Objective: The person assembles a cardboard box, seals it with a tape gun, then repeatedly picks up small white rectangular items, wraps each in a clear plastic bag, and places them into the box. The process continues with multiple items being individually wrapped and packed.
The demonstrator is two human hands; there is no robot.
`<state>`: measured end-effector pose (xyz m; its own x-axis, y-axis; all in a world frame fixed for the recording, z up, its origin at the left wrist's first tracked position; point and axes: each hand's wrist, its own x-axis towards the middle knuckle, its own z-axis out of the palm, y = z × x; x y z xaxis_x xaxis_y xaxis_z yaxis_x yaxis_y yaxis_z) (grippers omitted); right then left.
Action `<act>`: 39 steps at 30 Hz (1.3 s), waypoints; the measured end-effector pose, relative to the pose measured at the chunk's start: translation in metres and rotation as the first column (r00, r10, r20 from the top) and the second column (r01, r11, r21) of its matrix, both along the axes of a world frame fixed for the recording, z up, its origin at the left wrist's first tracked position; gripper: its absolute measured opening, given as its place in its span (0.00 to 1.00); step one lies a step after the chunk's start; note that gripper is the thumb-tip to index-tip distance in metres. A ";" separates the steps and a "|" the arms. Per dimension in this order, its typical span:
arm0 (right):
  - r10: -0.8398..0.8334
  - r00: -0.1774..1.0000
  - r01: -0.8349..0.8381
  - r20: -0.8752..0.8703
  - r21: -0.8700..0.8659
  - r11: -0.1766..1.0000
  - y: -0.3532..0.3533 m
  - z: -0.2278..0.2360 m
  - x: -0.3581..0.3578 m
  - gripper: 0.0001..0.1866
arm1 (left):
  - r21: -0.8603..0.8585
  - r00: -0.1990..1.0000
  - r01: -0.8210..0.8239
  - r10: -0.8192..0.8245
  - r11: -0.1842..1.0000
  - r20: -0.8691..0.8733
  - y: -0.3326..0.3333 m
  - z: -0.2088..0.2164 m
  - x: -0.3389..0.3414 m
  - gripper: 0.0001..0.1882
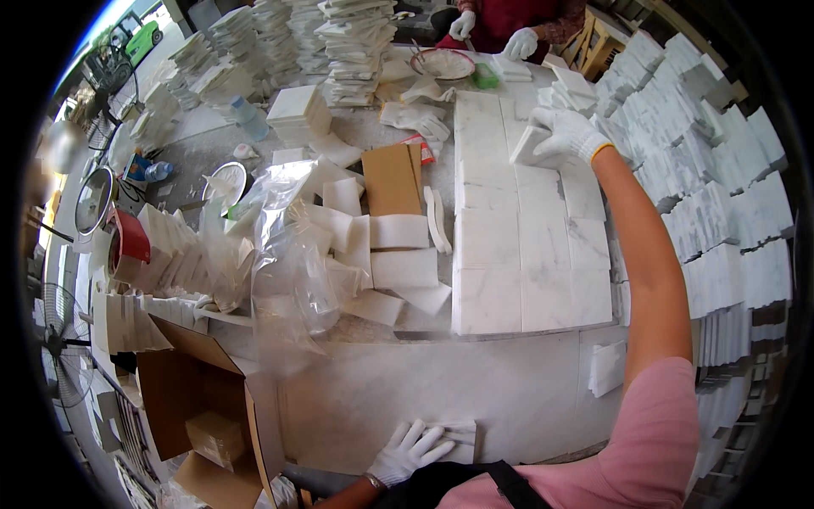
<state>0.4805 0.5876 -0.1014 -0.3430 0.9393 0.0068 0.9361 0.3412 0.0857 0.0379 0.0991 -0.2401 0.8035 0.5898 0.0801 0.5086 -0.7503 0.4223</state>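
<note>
My right hand [566, 136], in a white glove with a yellow cuff, reaches far across the table. Its fingers close round a white marble tile [527, 146], which is tilted up on edge above the laid tiles. Under it spreads a block of grey-veined marble tiles [543, 246], set side by side in rows. Close to my body, my left hand [409, 454], also gloved, lies with fingers stretched and apart. Its fingertips rest on a small stack of white tiles [460, 439] at the near edge of the table.
An opened cardboard box [193, 394] stands at near left. Clear plastic bags [292, 246], foam sheets [405, 267] and brown cardboard [392, 180] cover the left middle. Tall tile stacks [708, 204] line the right. Across the table, a person's gloved hand [520, 44] is beside tiles.
</note>
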 end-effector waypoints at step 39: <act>0.200 0.968 -0.241 -0.149 -0.361 0.901 -0.496 -0.094 -0.232 0.66 | -0.055 0.898 -0.208 0.212 0.977 0.385 -0.068 -0.029 -0.043 0.22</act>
<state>0.2483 0.0919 -0.1959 -0.5584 0.7804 -0.2813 0.8295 0.5275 -0.1835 -0.0050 0.0308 -0.2692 0.5680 0.7443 0.3514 0.4486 -0.6379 0.6260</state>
